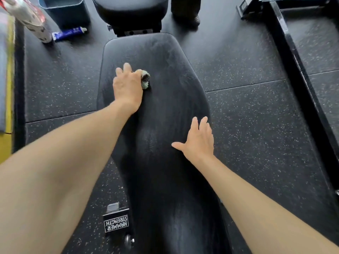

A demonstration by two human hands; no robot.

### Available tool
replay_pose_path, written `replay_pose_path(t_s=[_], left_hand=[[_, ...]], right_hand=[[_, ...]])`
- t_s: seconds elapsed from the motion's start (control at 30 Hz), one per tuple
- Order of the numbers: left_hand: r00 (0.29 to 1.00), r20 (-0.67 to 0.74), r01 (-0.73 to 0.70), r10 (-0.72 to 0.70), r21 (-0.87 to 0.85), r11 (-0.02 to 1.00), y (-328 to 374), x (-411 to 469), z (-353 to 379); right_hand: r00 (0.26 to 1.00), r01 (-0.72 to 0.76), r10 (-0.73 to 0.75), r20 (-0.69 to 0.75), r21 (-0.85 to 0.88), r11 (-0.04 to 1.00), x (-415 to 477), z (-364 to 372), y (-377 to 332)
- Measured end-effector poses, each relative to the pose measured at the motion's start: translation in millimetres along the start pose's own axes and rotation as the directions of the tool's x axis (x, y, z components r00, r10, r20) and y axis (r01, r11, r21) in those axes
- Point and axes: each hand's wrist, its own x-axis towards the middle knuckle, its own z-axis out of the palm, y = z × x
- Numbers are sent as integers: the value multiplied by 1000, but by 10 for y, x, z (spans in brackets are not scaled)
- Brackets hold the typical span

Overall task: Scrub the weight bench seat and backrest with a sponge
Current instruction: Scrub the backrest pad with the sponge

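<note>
A long black padded backrest (165, 57) runs up the middle of the view, with pale streaks on its surface. Beyond it sits the smaller black seat pad (130, 11). My left hand (127, 87) grips a greenish sponge (145, 79) and holds it against the left part of the backrest. Only the sponge's right end shows past my fingers. My right hand (199, 142) lies flat on the backrest's right edge, fingers spread and straight.
Speckled black rubber floor (247, 116) surrounds the bench. At far left lie a spray bottle (32, 17), a blue tube (68, 33) and a dark bin (64, 10). A black frame (300, 74) runs along the right. The bench foot (116, 222) stands below left.
</note>
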Motion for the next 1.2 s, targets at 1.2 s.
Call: replay_pose_path(t_s=[1.2], left_hand=[[878, -17, -477, 478, -104, 873, -828, -677, -36]], right_hand=[[988, -137, 145, 51, -137, 981, 50, 121, -293]])
